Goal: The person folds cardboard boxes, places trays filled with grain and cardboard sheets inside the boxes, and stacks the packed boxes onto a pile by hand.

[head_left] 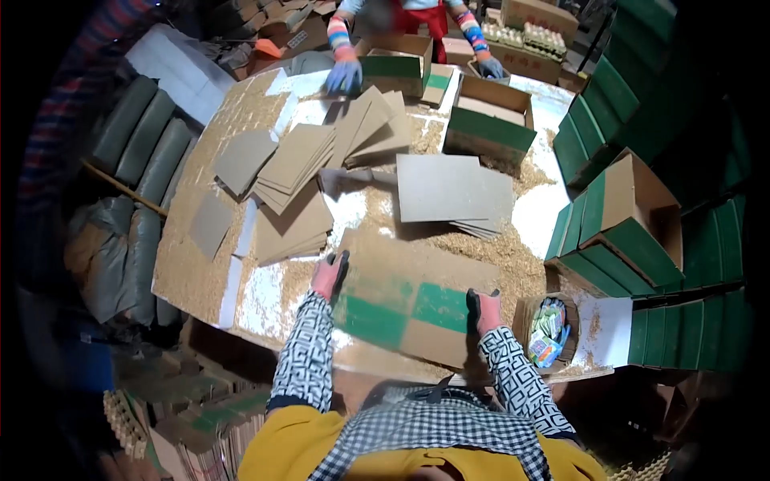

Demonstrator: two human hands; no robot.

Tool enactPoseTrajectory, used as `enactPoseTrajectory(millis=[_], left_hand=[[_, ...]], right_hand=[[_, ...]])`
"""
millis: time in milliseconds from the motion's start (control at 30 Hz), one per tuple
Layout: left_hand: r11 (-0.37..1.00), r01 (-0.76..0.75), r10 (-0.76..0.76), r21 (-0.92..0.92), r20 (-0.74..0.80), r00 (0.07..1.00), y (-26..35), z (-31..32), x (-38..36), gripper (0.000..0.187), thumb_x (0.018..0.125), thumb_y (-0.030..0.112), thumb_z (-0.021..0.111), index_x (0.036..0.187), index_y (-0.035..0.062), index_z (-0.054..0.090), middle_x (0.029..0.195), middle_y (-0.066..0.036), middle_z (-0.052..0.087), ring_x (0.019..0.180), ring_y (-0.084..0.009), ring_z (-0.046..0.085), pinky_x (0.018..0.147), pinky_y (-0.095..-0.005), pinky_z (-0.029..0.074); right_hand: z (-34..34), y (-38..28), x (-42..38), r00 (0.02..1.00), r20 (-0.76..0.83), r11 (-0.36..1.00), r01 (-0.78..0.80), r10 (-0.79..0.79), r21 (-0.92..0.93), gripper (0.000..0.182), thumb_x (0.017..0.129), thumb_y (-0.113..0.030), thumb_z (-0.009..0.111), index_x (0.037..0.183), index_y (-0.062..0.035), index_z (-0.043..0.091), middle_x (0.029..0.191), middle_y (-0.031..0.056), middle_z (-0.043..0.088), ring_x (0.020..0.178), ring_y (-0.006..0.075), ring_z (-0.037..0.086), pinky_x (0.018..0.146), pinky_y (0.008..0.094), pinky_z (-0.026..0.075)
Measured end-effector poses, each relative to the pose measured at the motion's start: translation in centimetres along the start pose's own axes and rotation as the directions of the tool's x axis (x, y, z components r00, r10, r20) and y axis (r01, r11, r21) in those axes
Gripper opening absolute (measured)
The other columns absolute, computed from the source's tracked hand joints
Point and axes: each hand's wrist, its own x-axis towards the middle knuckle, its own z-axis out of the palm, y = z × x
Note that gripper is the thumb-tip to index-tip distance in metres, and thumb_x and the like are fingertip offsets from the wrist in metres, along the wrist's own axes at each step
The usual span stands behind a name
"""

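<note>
A flattened brown box with green panels (413,301) lies tilted over the near part of the table. My left hand (327,274), in a pink glove with dark fingertips, grips its left edge. On the right edge, my right hand (484,311), gloved alike, has its fingers closed round the cardboard. Just beyond the box are grey cardboard sheets (439,188) and, to the left, fanned brown sheets (297,160). Loose brown husk-like material (513,250) spreads around them.
Opposite, a co-worker's gloved hands (345,74) are near an open green box (393,72). Another open box (491,128) stands at the back right. Green boxes (634,232) are stacked at the right. A round container with colourful packets (550,333) sits near the front right edge.
</note>
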Motion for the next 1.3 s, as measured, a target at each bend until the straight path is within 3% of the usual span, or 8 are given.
enactPoseTrajectory(millis=[167,400,533,733,967,1133,1267,1300], left_hand=[[0.612,-0.063,0.149,-0.789,0.036,0.988,7.6,-10.0,-7.7,0.048,0.098,0.043,0.043,0.106,0.0010,0.064,0.096,-0.008,0.065,0.079,-0.0135,0.059,0.069,-0.0291,0.049],[0.726,-0.437,0.203,-0.531,-0.442,0.874,6.3,-10.5,-7.9,0.035,0.090,0.020,0.063,0.113,-0.0056,0.058,0.099,-0.012,0.065,0.086,-0.0185,0.061,0.083,-0.0303,0.049],[0.377,-0.520,0.302,-0.766,-0.429,0.851,4.5,-13.9,-8.0,0.039,0.096,0.027,0.050,0.117,-0.0044,0.059,0.105,-0.013,0.066,0.094,-0.0227,0.064,0.088,-0.0313,0.050],[0.162,-0.987,0.571,-0.001,0.816,0.093,15.1,-10.3,-27.6,0.062,0.079,0.054,0.063,0.120,0.0074,0.060,0.146,-0.017,0.038,0.133,-0.0316,0.038,0.110,-0.0484,0.028],[0.895,-0.179,0.184,-0.408,-0.027,0.983,1.4,-5.6,-21.6,0.077,0.077,0.037,0.077,0.135,0.0002,0.042,0.137,-0.018,0.043,0.124,-0.0273,0.044,0.105,-0.0359,0.035],[0.693,0.121,0.363,-0.711,0.489,0.793,3.8,-11.7,-20.4,0.075,0.091,0.048,0.054,0.144,0.0018,0.028,0.143,-0.011,0.040,0.128,-0.0185,0.041,0.108,-0.0349,0.032],[0.231,0.061,0.727,-0.971,0.214,0.653,7.8,-17.2,-22.1,0.088,0.087,0.062,0.050,0.150,0.0107,0.017,0.151,-0.015,0.028,0.137,-0.0249,0.032,0.115,-0.0385,0.020],[0.537,-0.242,0.641,-0.808,0.205,0.740,8.8,-16.8,-22.2,0.087,0.086,0.056,0.056,0.149,0.0093,0.019,0.150,-0.016,0.029,0.137,-0.0256,0.033,0.114,-0.0373,0.022]], right_hand=[[-1.3,-10.5,-4.4,0.963,0.137,0.973,0.232,-0.230,0.005,0.042,0.088,-0.008,0.059,0.129,-0.0041,0.050,0.112,0.0081,0.062,0.093,0.0144,0.060,0.081,0.0285,0.047],[5.7,-14.4,-9.2,0.911,-0.176,0.928,0.366,-0.374,-0.075,0.033,0.081,-0.015,0.071,0.105,-0.0006,0.052,0.094,0.0058,0.056,0.083,0.0156,0.052,0.075,0.0296,0.046],[6.7,-13.9,-16.7,0.720,0.417,0.720,0.667,-0.555,-0.192,0.037,0.082,-0.011,0.065,0.114,-0.0014,0.049,0.102,0.0068,0.055,0.096,0.0188,0.054,0.090,0.0306,0.045],[7.9,-14.2,-12.9,0.397,0.682,-0.181,0.770,-0.614,-0.611,0.083,0.066,-0.035,0.077,0.137,-0.0113,0.041,0.129,0.0244,0.036,0.118,0.0417,0.038,0.101,0.0469,0.033],[1.7,-15.3,-15.9,0.130,0.990,0.132,0.984,-0.061,-0.121,0.072,0.067,-0.033,0.077,0.130,-0.0146,0.049,0.130,0.0246,0.040,0.125,0.0441,0.037,0.107,0.0588,0.025],[2.0,-12.6,-13.8,0.005,0.997,-0.213,0.977,-0.083,-0.022,0.060,0.060,-0.033,0.080,0.117,-0.0285,0.061,0.134,0.0173,0.044,0.125,0.0400,0.039,0.106,0.0597,0.024],[4.9,-14.4,-10.4,0.653,0.755,0.942,0.286,-0.059,-0.174,0.050,0.080,-0.017,0.066,0.124,0.0005,0.050,0.127,0.0143,0.053,0.115,0.0294,0.052,0.102,0.0398,0.038],[4.3,-12.9,-8.8,0.503,0.862,0.660,0.668,-0.062,-0.342,0.050,0.085,-0.024,0.063,0.126,0.0004,0.050,0.127,0.0150,0.053,0.113,0.0285,0.053,0.097,0.0375,0.041]])
